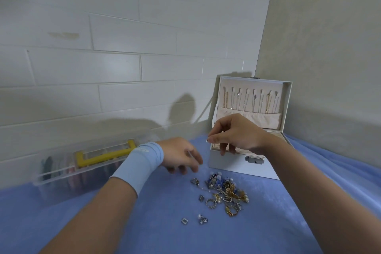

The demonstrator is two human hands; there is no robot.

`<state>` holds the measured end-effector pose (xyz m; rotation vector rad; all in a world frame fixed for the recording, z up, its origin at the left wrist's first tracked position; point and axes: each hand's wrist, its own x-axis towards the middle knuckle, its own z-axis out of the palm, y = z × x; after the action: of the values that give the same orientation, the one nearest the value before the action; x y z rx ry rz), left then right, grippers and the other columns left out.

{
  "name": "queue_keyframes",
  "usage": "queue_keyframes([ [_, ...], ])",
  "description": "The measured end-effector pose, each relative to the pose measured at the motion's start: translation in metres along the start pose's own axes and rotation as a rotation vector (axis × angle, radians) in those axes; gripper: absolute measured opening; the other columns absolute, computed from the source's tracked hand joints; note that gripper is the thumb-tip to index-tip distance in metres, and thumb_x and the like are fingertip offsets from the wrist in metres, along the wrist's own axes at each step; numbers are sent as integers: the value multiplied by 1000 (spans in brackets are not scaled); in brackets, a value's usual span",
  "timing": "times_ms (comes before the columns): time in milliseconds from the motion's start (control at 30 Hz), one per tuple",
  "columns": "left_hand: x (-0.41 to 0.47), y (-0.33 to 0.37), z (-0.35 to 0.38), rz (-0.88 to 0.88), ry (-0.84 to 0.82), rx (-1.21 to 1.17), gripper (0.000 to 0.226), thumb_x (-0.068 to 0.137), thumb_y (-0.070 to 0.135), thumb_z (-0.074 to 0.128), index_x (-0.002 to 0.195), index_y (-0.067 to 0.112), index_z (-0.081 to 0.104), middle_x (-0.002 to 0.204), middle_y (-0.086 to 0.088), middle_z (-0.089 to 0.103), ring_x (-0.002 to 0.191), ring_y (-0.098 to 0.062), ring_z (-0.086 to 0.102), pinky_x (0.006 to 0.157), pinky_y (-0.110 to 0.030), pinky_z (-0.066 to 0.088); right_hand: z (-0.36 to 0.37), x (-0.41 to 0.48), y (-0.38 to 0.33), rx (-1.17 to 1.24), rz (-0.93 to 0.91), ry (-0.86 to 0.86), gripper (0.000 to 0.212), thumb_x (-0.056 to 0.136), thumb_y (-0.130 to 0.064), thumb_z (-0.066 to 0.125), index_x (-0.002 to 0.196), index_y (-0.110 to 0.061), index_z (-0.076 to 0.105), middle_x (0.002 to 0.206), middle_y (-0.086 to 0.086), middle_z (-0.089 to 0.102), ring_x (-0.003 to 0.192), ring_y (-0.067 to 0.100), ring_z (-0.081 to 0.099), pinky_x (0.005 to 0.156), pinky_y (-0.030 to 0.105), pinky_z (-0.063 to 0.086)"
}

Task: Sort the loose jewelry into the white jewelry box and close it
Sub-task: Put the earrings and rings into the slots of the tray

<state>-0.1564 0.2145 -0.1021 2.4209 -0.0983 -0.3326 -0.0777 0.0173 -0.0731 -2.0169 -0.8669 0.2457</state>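
Head view showed the right hand (237, 134) poised above the front edge of the white jewelry box (231, 163), thumb and forefinger pinched on a small sparkling piece (206, 140), likely an earring or stud, though too tiny to name. The open tray lay directly beneath and just behind that hand, so the coming move looked like a short drop down and away from the person. The left hand (181, 155) hovered loosely curled and blurred, grasping nothing that could be made out, with the loose jewelry pile (224, 194) just in front of its fingers toward the person and to its right. It was the nearer hand to that pile. The box's lid (251, 101) stood upright beyond the right hand, chains hanging inside. That hand hid most of the tray's compartments.
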Motion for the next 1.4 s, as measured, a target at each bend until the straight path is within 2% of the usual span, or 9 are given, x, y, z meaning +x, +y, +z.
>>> queue_keyframes([
  [100,4,1,7,-12,-123,292,27,82,27,77,109,32,73,81,18,67,73,-5,60,67,-16,49,-6,0,3,47,-4,12,13,83,-2,78,89,6,69,70,14,65,55,25,63,45,28,46],
  [300,10,1,13,8,-17,332,12,79,25,81,86,26,72,74,14,65,66,-4,60,63,-13,47,-19,0,10,127,-17,44,9,87,-2,74,96,-2,77,79,11,72,54,22,56,43,26,47],
  [400,4,3,7,18,4,244,9,82,22,78,80,23,69,76,1,72,59,-3,61,56,-12,46,-28,-1,14,135,-12,52,11,88,-3,73,97,-5,78,85,15,73,57,20,58,45,27,48],
  [567,-6,18,-7,139,138,-18,10,88,17,72,84,14,63,89,-1,77,78,-13,72,60,-24,49,-49,-6,19,140,-6,107,20,82,4,77,101,-2,76,74,11,72,57,15,58,48,25,49],
  [867,42,69,-12,308,414,-412,3,91,7,66,93,9,64,88,-7,76,66,-14,64,53,-23,49,-85,-6,51,46,93,291,8,91,-13,73,92,-6,77,76,11,74,56,19,57,47,26,49],
  [967,72,83,-10,295,466,-363,8,92,7,65,97,11,69,82,-1,76,64,-12,64,53,-21,50,-91,-5,61,-25,133,288,16,92,-22,72,83,-11,78,79,11,75,58,20,57,48,26,48],
  [1100,112,94,-7,252,519,-168,9,90,15,67,93,21,74,80,10,75,68,-7,68,55,-13,46,-91,-6,67,-108,169,262,10,88,-20,76,80,-16,81,59,5,69,48,12,55,47,20,45],
  [1233,144,96,-6,207,506,9,6,85,20,72,87,26,73,86,7,75,78,-9,70,78,-26,56,-81,0,72,-184,163,261,3,82,-13,80,81,-15,82,66,-1,74,47,10,56,53,21,49],
  [1400,163,93,-10,184,536,146,6,85,18,73,86,24,71,88,8,71,85,-9,66,83,-28,53,-67,9,75,-294,126,312,2,82,-19,81,84,-20,82,76,-11,72,74,2,63,71,21,54],
])
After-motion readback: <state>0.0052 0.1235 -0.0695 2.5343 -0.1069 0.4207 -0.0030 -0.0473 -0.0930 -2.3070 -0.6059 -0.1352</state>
